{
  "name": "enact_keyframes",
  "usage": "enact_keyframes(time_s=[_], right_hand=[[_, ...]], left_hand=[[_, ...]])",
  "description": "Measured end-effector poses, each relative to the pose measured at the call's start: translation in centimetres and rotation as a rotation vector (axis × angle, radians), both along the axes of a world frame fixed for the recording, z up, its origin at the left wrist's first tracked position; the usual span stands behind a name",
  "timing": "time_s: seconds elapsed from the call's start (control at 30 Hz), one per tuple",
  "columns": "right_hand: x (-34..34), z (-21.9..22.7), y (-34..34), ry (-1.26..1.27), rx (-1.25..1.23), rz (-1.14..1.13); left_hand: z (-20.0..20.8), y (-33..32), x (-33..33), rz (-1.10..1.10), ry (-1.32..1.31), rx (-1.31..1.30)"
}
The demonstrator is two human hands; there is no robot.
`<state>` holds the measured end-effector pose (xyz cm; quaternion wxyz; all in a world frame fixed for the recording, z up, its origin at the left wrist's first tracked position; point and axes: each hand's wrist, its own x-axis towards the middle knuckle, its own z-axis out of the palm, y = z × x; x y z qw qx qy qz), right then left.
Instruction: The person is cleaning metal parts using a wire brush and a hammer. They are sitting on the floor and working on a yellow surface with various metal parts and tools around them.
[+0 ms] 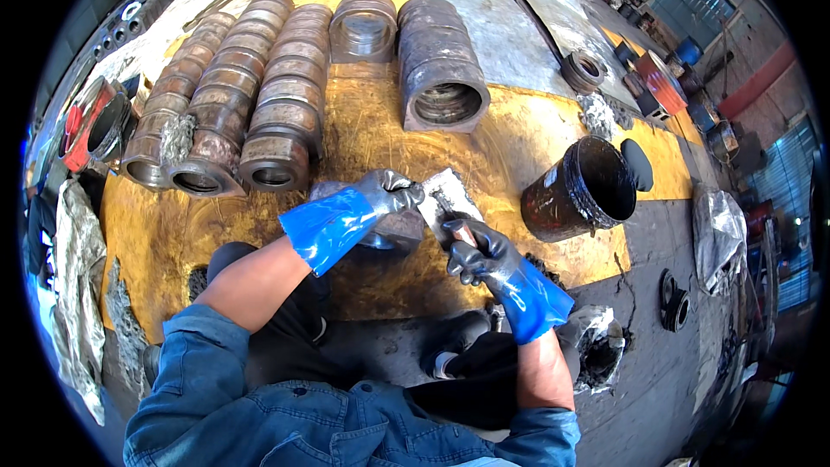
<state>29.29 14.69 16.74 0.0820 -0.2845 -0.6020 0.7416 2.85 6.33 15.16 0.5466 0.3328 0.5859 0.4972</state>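
Note:
My left hand [389,193], in a blue glove with dark smeared fingers, is closed at the left edge of a wide, pale, smeared flat blade. That blade belongs to what looks like a scraper [453,194], whose short reddish-brown handle is gripped by my right hand [484,255], gloved the same way. Whether the left fingers hold only the blade's edge or something small against it, I cannot make out. Behind the left glove, partly hidden, a grey metal block [393,232] rests on the yellow, oil-stained surface.
Rows of ring-shaped metal housings [285,99] lie at the far left; a thicker row [445,78] lies ahead. A dark, grease-coated bucket [562,199] stands to my right. Crumpled plastic sheets [719,238], black rings [674,301] and a grimy bag [598,350] lie farther right.

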Motion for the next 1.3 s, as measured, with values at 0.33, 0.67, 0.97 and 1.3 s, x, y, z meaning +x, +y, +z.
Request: enact_keyframes(time_s=[0.33, 0.67, 0.97, 1.3], right_hand=[[0.8, 2.0, -0.6, -0.080, 0.155, 0.055], [1.7, -0.5, -0.6, -0.133, 0.278, 0.216], [1.5, 1.2, -0.5, -0.379, 0.727, 0.439], [1.2, 1.3, -1.6, -0.519, 0.912, 0.580]], left_hand=[[-3.1, 0.9, -1.1, -0.201, 0.241, 0.006], [-1.8, 0.7, -0.9, -0.331, 0.102, -0.056], [-4.3, 0.4, -0.8, -0.554, 0.520, 0.023], [-7.4, -0.2, 1.8, -0.689, 0.716, 0.089]])
